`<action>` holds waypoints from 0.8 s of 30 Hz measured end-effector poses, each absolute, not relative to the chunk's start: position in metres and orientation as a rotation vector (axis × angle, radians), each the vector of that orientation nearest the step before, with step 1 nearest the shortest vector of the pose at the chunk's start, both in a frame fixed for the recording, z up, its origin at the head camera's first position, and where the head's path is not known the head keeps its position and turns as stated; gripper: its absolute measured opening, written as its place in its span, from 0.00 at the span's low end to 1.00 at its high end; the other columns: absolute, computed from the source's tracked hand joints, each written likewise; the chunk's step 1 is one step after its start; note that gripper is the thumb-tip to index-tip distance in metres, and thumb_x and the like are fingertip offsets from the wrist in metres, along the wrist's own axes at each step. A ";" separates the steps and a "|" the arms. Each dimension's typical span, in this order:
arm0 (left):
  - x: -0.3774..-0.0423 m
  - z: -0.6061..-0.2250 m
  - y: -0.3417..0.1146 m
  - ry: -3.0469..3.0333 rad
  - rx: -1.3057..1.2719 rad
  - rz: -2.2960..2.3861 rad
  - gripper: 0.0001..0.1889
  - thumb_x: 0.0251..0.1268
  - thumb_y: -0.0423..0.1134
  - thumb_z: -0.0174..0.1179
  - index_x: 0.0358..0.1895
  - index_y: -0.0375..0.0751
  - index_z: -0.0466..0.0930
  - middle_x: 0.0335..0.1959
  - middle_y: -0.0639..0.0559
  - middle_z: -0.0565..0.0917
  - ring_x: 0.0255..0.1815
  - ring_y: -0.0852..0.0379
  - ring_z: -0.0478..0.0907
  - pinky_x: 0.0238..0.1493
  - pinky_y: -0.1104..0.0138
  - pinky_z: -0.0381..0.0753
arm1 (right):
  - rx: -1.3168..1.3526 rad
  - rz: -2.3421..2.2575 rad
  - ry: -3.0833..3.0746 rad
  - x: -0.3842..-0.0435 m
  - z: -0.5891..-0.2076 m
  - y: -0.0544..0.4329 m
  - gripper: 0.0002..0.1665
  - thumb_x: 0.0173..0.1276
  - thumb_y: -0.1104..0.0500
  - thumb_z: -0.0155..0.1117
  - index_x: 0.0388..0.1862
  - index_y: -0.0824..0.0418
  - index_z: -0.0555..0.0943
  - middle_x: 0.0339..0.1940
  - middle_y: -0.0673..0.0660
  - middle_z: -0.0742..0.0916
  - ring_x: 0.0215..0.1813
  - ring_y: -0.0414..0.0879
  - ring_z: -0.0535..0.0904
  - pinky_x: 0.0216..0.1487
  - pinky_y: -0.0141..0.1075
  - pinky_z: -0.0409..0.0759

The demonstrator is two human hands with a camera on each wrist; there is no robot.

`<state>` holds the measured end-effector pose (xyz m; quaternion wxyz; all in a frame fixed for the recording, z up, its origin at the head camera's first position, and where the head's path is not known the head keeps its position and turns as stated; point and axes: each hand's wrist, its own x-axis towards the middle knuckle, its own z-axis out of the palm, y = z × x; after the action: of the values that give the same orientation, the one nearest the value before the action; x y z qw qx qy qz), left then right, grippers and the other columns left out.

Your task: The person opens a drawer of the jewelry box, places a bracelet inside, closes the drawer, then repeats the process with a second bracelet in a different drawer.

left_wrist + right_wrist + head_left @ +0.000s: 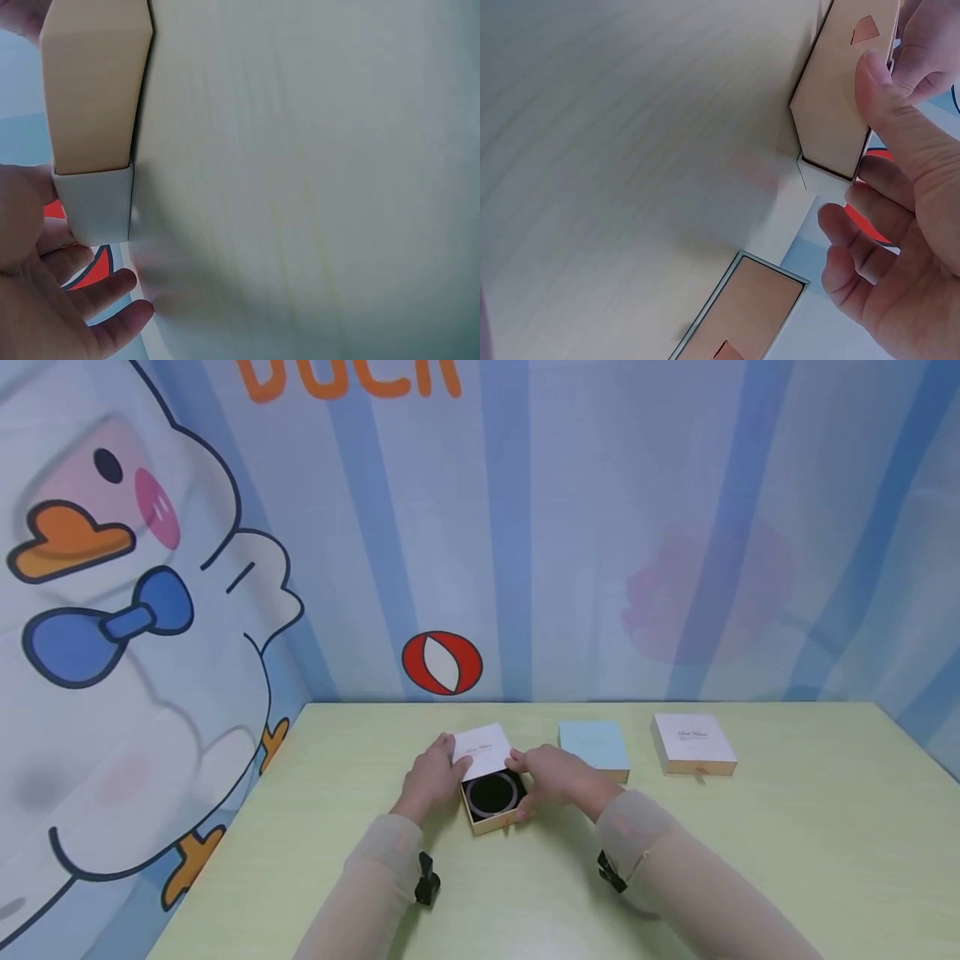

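A small drawer box stands partly slid open in the head view. Its white sleeve [482, 750] covers the far part; the tan drawer [491, 826] sticks out toward me, with a dark round piece [492, 794] in its black lining. My left hand [432, 774] holds the sleeve at its left side, thumb on the top edge. On the other side, my right hand [558, 774] grips the box near its right corner. The right wrist view shows that thumb [871, 82] on the tan drawer front by a small ribbon tab [866, 30], with fingers curled near the sleeve.
A light blue box [592, 742] stands just beyond my right hand, and another white box [693, 739] sits farther right. All are on a pale wooden table [750, 860]. A printed cloth [585, 527] hangs behind the table's far edge.
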<state>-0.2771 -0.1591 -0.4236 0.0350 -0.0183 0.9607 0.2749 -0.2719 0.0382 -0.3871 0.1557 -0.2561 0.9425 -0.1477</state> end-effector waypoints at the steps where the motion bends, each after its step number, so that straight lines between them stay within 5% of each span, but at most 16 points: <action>1: -0.277 -0.424 -0.159 2.952 -0.053 0.848 0.33 0.71 0.49 0.51 0.73 0.37 0.55 0.75 0.44 0.55 0.75 0.44 0.55 0.71 0.49 0.60 | -0.736 -0.424 2.701 -0.272 -0.387 0.038 0.49 0.48 0.49 0.76 0.69 0.55 0.67 0.73 0.54 0.67 0.73 0.54 0.62 0.69 0.45 0.66; 24: -0.278 -0.422 -0.159 2.936 -0.059 0.853 0.33 0.71 0.49 0.50 0.73 0.38 0.55 0.76 0.45 0.55 0.75 0.44 0.53 0.71 0.49 0.59 | -0.728 -0.437 2.734 -0.272 -0.389 0.035 0.46 0.48 0.50 0.76 0.67 0.58 0.70 0.71 0.56 0.69 0.72 0.55 0.64 0.69 0.45 0.66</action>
<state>-0.2785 -0.1591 -0.4222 0.0416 -0.0193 0.9593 0.2787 -0.2722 0.0351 -0.3891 0.1390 -0.2518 0.9457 -0.1513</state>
